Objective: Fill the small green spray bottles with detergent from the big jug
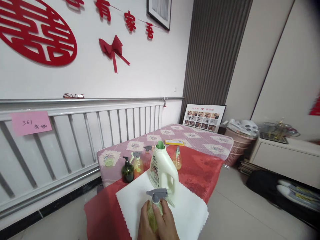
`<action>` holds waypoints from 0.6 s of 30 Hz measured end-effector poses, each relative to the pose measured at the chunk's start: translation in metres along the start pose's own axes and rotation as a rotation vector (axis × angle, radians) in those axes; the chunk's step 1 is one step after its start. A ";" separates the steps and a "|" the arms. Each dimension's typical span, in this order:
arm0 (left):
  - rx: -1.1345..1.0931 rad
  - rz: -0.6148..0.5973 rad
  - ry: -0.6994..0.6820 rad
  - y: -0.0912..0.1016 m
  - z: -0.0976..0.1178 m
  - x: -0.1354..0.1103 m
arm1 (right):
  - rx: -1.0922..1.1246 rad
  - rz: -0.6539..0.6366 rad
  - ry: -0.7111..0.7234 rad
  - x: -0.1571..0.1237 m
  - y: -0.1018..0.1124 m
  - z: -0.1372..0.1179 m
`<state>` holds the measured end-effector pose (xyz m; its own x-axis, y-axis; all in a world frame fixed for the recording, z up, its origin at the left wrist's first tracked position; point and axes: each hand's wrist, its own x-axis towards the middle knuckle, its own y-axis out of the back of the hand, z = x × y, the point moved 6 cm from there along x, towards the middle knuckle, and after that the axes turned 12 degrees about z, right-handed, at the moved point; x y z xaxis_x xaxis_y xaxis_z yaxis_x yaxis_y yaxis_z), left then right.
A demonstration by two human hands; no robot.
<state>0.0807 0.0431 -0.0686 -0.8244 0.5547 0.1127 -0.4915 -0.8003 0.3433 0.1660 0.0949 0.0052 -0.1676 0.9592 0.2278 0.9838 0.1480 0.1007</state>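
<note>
Both of my hands are wrapped round a clear spray bottle (pixel 152 218) with yellowish-green colour and a grey trigger head (pixel 157 194), upright near the table's front. My left hand (pixel 145 221) grips its left side. On the right side, my right hand (pixel 165 221) holds it with the thumb across the front below the neck. Just behind stands a large pale-green jug (pixel 160 170) with a handle and a green insert (pixel 160 144) in its open mouth. A white scallop-edged cloth (pixel 188 210) lies under the jug and hands.
Left of the jug stand a dark green pump bottle (pixel 128 170) and a spray bottle (pixel 137 163); another spray bottle (pixel 177 159) is at right. A green round lid (pixel 109 162) and yellow-edged case (pixel 174 142) lie on the patterned tablecloth (pixel 166 132). A radiator (pixel 112 123) runs along the left wall.
</note>
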 end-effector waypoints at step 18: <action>-0.019 0.057 -0.093 -0.002 -0.004 -0.001 | 0.038 0.052 -0.001 -0.002 -0.001 -0.008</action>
<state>0.0812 0.0429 -0.0730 -0.8217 0.5265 0.2181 -0.4509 -0.8347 0.3161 0.1652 0.0909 0.0127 -0.1161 0.9661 0.2305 0.9929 0.1069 0.0521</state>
